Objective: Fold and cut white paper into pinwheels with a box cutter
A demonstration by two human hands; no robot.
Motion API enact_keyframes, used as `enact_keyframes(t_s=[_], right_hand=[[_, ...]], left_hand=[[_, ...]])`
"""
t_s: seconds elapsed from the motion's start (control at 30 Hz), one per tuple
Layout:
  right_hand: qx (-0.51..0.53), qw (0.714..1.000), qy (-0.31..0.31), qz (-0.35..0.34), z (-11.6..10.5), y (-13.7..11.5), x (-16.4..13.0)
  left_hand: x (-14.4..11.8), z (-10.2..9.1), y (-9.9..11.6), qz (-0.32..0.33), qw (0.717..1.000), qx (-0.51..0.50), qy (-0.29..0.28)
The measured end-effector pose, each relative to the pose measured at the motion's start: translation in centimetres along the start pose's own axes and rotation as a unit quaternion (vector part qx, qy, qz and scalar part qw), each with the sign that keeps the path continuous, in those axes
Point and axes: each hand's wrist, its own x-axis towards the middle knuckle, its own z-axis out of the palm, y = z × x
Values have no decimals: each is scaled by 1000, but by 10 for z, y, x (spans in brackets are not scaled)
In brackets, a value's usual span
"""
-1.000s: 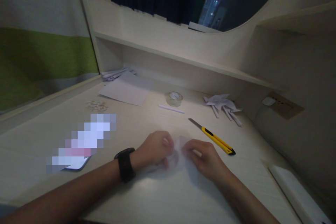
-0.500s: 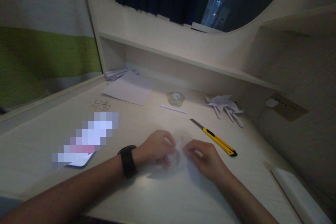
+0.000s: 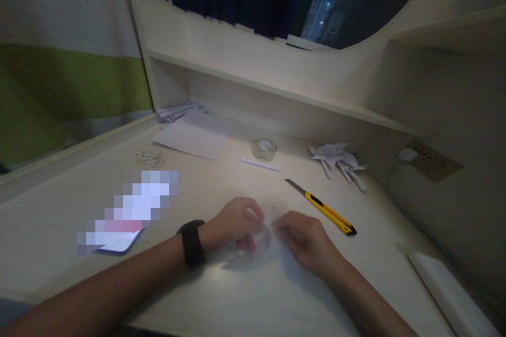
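Observation:
Between my two hands is a piece of thin white paper, pale and smeared, so its folds cannot be made out. My left hand, with a black watch at the wrist, is curled and pinches the paper from the left. Thumb and fingers of my right hand are pressed together at the paper's right edge. Just beyond the right hand lies a yellow utility knife with its blade out, pointing up and left. Farther back a rolled paper stick rests in front of a roll of clear tape.
White paper pinwheels on sticks lie at the back right. A paper sheet and several rolled papers are at the back left, near small pale pieces. A phone lies left; a white box-like object stands right.
My right hand has shifted slightly left and its fingers have closed in more at the paper. My left hand stays nearly where it was.

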Motion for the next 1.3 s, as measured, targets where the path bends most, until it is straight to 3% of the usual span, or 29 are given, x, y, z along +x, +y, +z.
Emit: enact_keyframes(t_s=[1.13, 1.3], right_hand=[[-84, 995, -11, -59, 3, -4, -1], [-98, 993, -23, -61, 4, -8, -2]], left_hand=[[1, 3, -3, -6, 999, -25, 20], [5, 2, -9, 20, 999, -14, 22]])
